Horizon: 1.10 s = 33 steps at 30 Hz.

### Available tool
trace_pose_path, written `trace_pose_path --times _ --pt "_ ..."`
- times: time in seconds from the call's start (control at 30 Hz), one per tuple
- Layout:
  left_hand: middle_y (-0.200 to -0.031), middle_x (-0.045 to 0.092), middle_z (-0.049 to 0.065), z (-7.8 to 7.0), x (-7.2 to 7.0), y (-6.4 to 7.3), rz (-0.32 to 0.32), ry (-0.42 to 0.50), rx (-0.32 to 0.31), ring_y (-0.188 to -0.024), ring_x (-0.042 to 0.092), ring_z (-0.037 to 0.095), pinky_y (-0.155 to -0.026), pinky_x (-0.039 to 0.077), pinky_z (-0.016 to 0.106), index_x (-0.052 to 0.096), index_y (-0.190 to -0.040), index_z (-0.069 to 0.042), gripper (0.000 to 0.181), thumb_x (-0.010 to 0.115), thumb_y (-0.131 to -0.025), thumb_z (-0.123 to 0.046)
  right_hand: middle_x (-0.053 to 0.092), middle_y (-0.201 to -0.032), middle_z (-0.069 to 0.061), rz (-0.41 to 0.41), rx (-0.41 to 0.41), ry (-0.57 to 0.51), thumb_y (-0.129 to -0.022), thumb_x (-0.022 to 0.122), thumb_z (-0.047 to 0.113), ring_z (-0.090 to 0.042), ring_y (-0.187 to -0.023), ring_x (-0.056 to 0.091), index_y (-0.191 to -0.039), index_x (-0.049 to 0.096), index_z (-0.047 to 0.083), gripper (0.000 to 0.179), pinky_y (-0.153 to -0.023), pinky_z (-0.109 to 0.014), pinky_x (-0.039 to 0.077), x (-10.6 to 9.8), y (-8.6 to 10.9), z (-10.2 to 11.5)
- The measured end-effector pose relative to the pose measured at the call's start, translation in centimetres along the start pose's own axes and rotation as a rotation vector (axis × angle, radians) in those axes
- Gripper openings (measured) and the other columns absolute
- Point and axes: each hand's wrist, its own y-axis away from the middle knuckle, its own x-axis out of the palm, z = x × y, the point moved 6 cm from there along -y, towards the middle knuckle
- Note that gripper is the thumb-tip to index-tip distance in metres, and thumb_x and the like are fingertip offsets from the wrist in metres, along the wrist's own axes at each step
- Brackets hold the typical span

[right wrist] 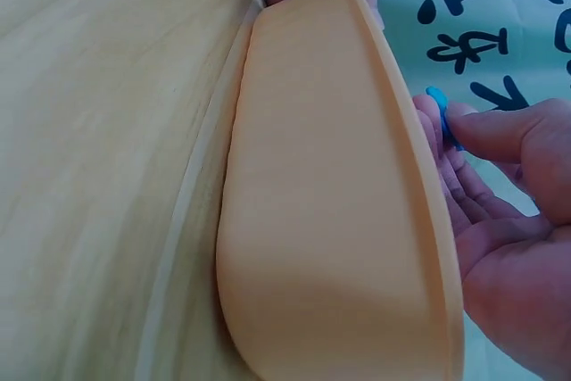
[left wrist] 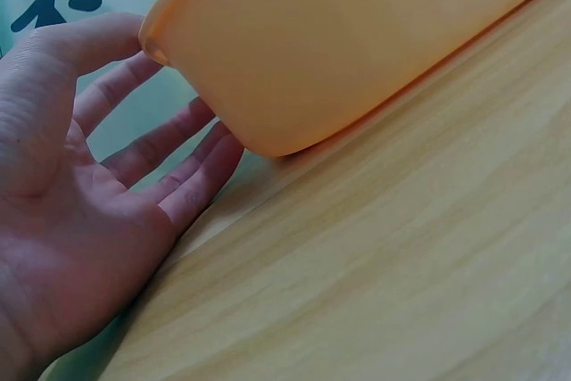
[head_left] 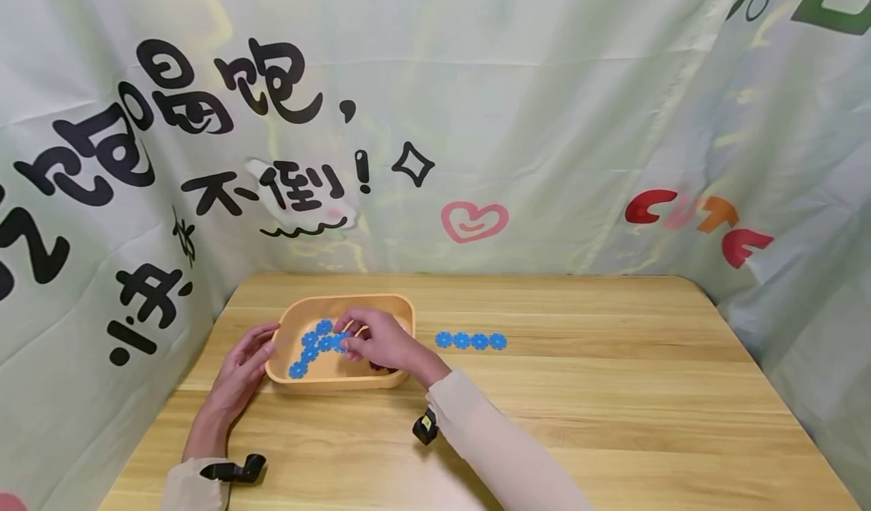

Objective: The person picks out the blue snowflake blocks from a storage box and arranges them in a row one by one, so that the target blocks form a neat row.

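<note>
An orange plastic tray [head_left: 320, 384] stands on the table, with several blue flower-shaped pieces [head_left: 309, 339] lying inside. My left hand [head_left: 240, 373] rests at the tray's left end. In the left wrist view, its thumb reaches the rim and its loosely extended fingers lie along the outer wall. Over the tray, my right hand [head_left: 382, 339] pinches a blue flower-shaped piece [right wrist: 439, 111] between thumb and fingertips. Dark red pieces [head_left: 376, 366] show partly below the right hand, which hides the rest of that corner.
A straight row of blue flower-shaped pieces [head_left: 462, 340] lies on the wooden table [head_left: 612, 390], right of the tray. A printed cloth [head_left: 544, 118] hangs behind the table and along its sides.
</note>
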Motion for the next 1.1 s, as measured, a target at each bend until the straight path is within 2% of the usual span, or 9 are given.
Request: trace_pose_path --times 0.27,0.43,0.63,0.8,0.97,1.1 --pt "-0.141 0.047 0.002 0.1 0.0 0.1 0.001 -0.009 -0.007 -0.123 0.054 0.009 -0.096 0.051 0.021 0.043 -0.15 -0.004 0.045 0.054 -0.108 -0.016 0.064 -0.093 -0.008 -0.051 -0.017 -0.002 -0.101 0.064 0.002 -0.045 -0.081 0.068 -0.116 0.066 0.003 0.016 -0.06 -0.049 0.057 -0.9 2.3 0.4" --pt "-0.143 0.047 0.003 0.1 0.0 -0.1 0.015 0.003 0.002 -0.125 0.054 0.01 -0.097 0.051 0.022 0.041 -0.151 -0.002 0.045 0.052 -0.108 -0.013 0.062 -0.094 -0.007 -0.079 -0.02 0.003 -0.1 0.065 0.003 -0.039 -0.077 0.068 -0.115 0.068 0.005 0.016 -0.065 -0.054 0.059 -1.5 3.7 0.4" --pt "-0.142 0.047 0.002 0.0 0.2 -0.2 0.023 0.009 0.018 -0.123 0.055 0.008 -0.096 0.052 0.022 0.041 -0.151 -0.001 0.045 0.051 -0.108 -0.013 0.069 -0.098 -0.009 -0.124 -0.007 0.053 -0.099 0.067 0.005 -0.04 -0.085 0.071 -0.12 0.07 0.01 0.022 -0.072 -0.054 0.06 -2.8 5.6 0.2" --pt "-0.14 0.048 0.001 -0.1 0.2 -0.2 0.021 0.011 0.02 -0.121 0.056 0.008 -0.095 0.052 0.022 0.04 -0.152 -0.001 0.046 0.05 -0.109 -0.012 0.071 -0.106 -0.001 -0.162 -0.019 0.123 -0.099 0.067 0.006 -0.025 -0.087 0.07 -0.123 0.07 0.015 0.026 -0.07 -0.043 0.06 -4.2 7.3 0.3" --pt "-0.14 0.048 0.001 -0.2 0.1 -0.2 0.02 0.015 0.018 -0.121 0.057 0.008 -0.095 0.052 0.022 0.041 -0.152 -0.001 0.045 0.05 -0.109 -0.012 0.071 -0.111 -0.001 -0.193 -0.022 0.145 -0.097 0.069 0.006 -0.021 -0.09 0.07 -0.126 0.069 0.008 0.029 -0.072 -0.036 0.06 -5.5 8.8 0.4" --pt "-0.14 0.048 0.001 -0.1 0.0 -0.1 0.017 0.007 0.008 -0.121 0.057 0.007 -0.095 0.052 0.022 0.041 -0.152 -0.002 0.046 0.051 -0.109 -0.013 0.071 -0.113 -0.003 -0.21 -0.013 0.135 -0.096 0.07 0.004 -0.021 -0.093 0.07 -0.127 0.068 0.005 0.031 -0.076 -0.043 0.061 -6.4 9.8 0.5"
